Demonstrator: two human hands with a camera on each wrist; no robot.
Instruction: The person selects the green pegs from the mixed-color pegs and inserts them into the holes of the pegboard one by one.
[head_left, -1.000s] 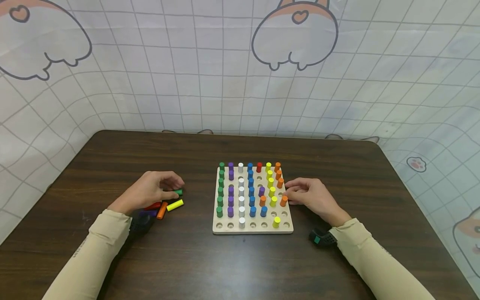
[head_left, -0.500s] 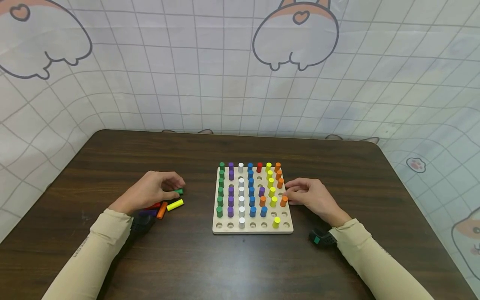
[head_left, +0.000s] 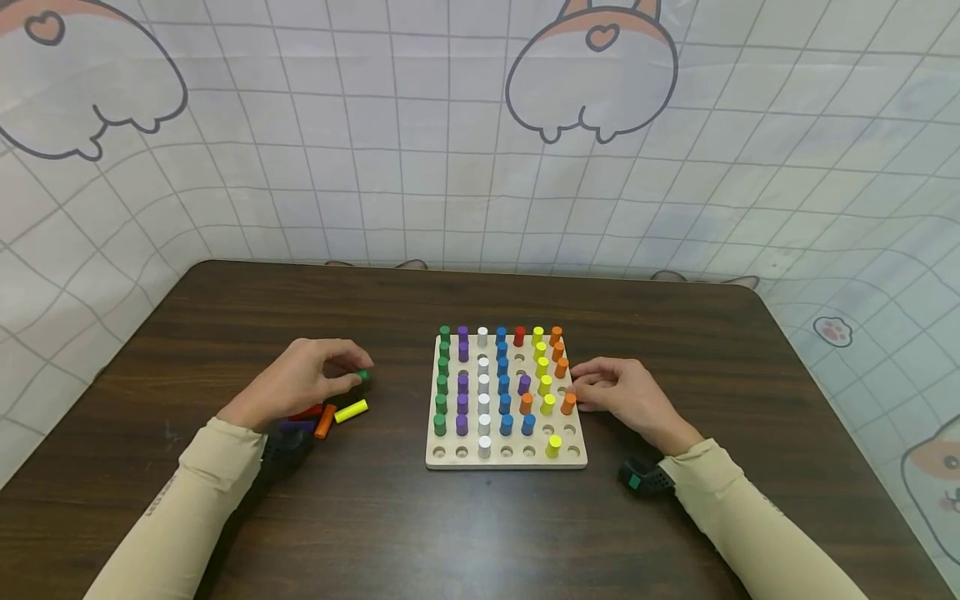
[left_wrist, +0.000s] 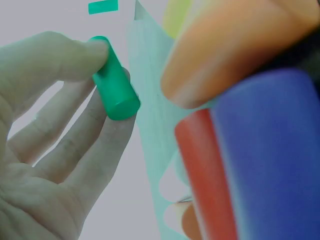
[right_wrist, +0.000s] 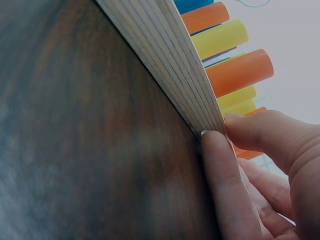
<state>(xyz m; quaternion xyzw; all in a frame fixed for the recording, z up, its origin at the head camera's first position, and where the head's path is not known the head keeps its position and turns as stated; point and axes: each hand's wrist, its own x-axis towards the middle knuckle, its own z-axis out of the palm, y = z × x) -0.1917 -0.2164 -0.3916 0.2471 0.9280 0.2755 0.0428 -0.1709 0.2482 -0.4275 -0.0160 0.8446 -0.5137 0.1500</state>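
My left hand (head_left: pixel 303 379) pinches a green peg (left_wrist: pixel 116 85) between thumb and fingers, just above the table at left. Below that hand lie loose pegs: a yellow peg (head_left: pixel 352 411), an orange peg (head_left: pixel 326 421), a red peg (head_left: pixel 306 412) and a purple one (head_left: pixel 298 426), partly hidden by the wrist. A square wooden pegboard (head_left: pixel 495 463) lies flat at the middle, with upright pegs in coloured columns and several bare holes. At its right edge, my right hand (head_left: pixel 626 392) holds the board, thumb at the upper edge and a fingertip against the side.
The dark wooden table (head_left: pixel 480 533) reaches a white grid-patterned cloth (head_left: pixel 405 200) at its back and sides. A black wrist strap (head_left: pixel 647 475) sits by the right cuff.
The green peg has been raised slightly off the table by my left hand and is turned more end-on. My right hand and the pegboard stay in place.
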